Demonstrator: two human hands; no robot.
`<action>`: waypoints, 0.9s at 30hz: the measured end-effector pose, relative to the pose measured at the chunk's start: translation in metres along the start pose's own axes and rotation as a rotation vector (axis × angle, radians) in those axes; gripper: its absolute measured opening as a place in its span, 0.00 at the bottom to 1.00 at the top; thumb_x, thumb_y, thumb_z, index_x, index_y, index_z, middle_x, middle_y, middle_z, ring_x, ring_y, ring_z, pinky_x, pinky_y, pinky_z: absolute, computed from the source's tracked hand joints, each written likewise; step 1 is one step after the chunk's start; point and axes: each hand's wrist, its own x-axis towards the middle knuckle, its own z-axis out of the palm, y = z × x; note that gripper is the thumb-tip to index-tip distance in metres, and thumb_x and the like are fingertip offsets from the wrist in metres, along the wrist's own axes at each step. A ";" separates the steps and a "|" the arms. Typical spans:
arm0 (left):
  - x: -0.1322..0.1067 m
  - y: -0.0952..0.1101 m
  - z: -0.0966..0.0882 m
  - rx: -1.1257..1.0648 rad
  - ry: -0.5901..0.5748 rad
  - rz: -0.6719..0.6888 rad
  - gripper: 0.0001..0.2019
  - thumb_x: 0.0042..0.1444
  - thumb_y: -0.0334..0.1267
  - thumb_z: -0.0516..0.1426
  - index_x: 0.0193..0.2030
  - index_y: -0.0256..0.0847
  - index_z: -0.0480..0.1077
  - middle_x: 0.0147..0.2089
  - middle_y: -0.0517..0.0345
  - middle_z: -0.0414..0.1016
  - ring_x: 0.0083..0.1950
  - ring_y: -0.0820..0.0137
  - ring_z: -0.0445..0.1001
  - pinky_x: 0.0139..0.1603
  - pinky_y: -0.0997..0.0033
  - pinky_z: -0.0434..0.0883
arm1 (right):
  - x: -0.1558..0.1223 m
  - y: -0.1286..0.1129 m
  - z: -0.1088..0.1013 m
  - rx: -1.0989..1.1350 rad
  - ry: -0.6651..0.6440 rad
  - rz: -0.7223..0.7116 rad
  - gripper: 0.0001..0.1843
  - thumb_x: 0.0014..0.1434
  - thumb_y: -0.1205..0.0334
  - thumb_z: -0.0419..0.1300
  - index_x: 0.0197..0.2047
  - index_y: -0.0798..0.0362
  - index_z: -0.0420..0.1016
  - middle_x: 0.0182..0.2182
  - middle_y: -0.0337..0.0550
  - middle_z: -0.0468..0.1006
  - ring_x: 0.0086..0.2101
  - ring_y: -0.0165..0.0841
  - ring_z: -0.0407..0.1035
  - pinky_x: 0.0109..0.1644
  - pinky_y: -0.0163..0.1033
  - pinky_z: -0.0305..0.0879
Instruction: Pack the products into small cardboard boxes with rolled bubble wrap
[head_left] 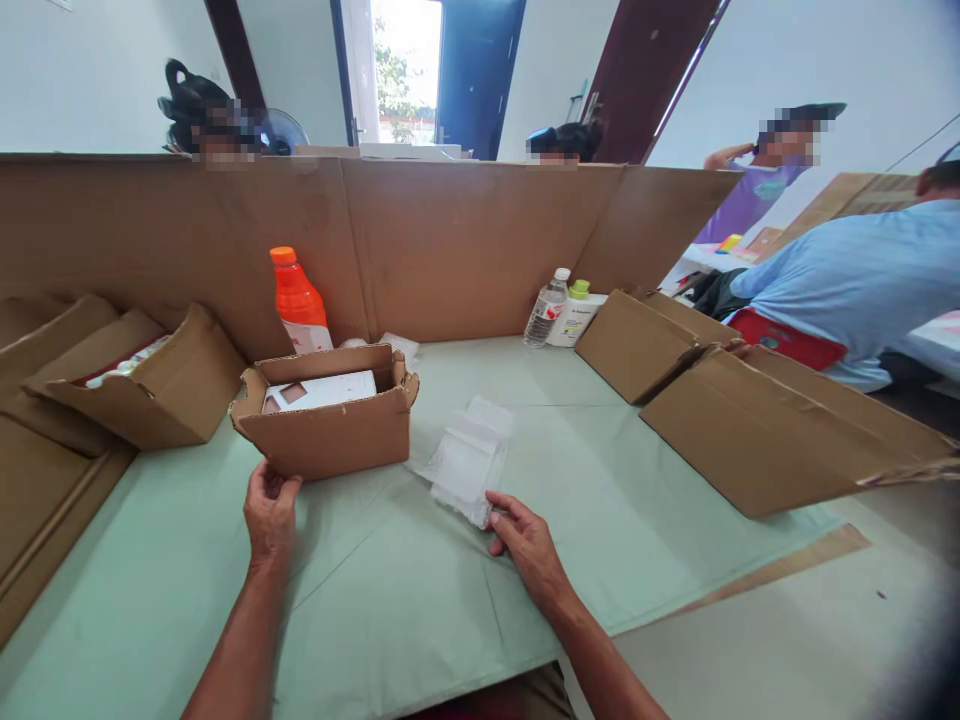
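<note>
A small open cardboard box (330, 432) stands on the pale green table cover (390, 590), with a white packet (319, 391) lying inside it. My left hand (270, 513) rests against the box's near lower edge, fingers curled on it. My right hand (527, 540) pinches the near corner of a clear plastic bubble-wrap bag (469, 460) that lies flat on the table to the right of the box.
An orange bottle (299, 302) stands behind the box. A clear water bottle (546, 309) and a white lotion bottle (576, 314) stand at the back. Open cartons lie left (150, 385) and right (780, 425). A cardboard wall (450, 240) screens other people behind and at the right.
</note>
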 end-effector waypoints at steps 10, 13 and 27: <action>0.004 -0.007 -0.004 0.002 -0.004 0.008 0.27 0.43 0.42 0.64 0.52 0.38 0.71 0.46 0.52 0.76 0.48 0.61 0.76 0.59 0.53 0.69 | -0.005 -0.004 -0.003 0.015 -0.055 0.052 0.25 0.53 0.44 0.66 0.44 0.56 0.80 0.29 0.42 0.80 0.23 0.28 0.68 0.29 0.36 0.66; 0.004 -0.008 -0.004 0.002 0.007 0.013 0.27 0.42 0.42 0.64 0.51 0.38 0.72 0.46 0.52 0.77 0.47 0.62 0.76 0.58 0.53 0.70 | 0.000 -0.006 -0.020 -0.042 -0.044 0.045 0.25 0.53 0.44 0.65 0.46 0.56 0.79 0.30 0.43 0.80 0.25 0.31 0.71 0.27 0.36 0.65; 0.013 0.004 -0.017 0.010 0.271 0.013 0.20 0.36 0.38 0.63 0.40 0.38 0.71 0.39 0.59 0.75 0.36 0.72 0.75 0.34 0.72 0.71 | 0.118 -0.032 -0.026 -1.122 0.026 -0.769 0.08 0.60 0.71 0.59 0.36 0.53 0.80 0.55 0.55 0.78 0.61 0.51 0.64 0.59 0.57 0.63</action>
